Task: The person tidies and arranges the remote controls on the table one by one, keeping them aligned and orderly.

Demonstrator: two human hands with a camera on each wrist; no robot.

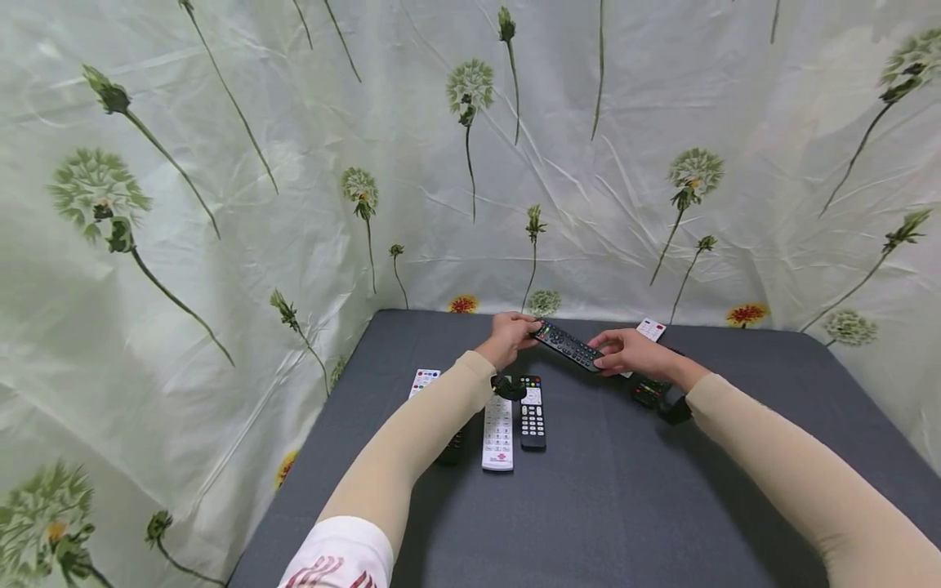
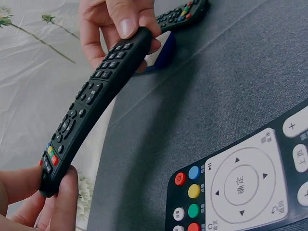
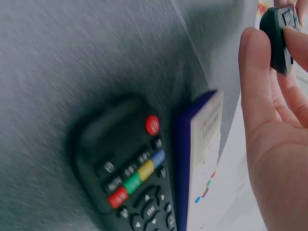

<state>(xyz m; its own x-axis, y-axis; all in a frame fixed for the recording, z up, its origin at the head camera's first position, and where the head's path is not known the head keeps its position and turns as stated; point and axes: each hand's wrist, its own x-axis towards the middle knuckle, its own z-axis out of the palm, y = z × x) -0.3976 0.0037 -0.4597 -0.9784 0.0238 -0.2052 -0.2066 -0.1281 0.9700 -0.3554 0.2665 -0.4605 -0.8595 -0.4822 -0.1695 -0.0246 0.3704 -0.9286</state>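
Note:
A slim black remote control [image 1: 566,345] is held between the two hands above the far part of the table. My left hand [image 1: 509,336] pinches one end, beside the red, green, yellow and blue buttons. At the opposite end, the thumb and fingers of my right hand [image 1: 634,355] grip it near the number keys. The left wrist view shows the remote [image 2: 91,106] tilted, button side up, its shadow falling on the table. Below my right hand lie another black remote [image 3: 130,173] with a red power button and a white-faced remote [image 3: 207,139] with blue-purple sides.
Left of centre on the dark grey table [image 1: 588,506] lie a white remote [image 1: 498,437] and a black-and-white remote [image 1: 532,416]. Another white remote [image 1: 424,380] and a dark remote [image 1: 451,449] are partly hidden by my left arm. A flower-printed curtain [image 1: 412,163] hangs behind the table.

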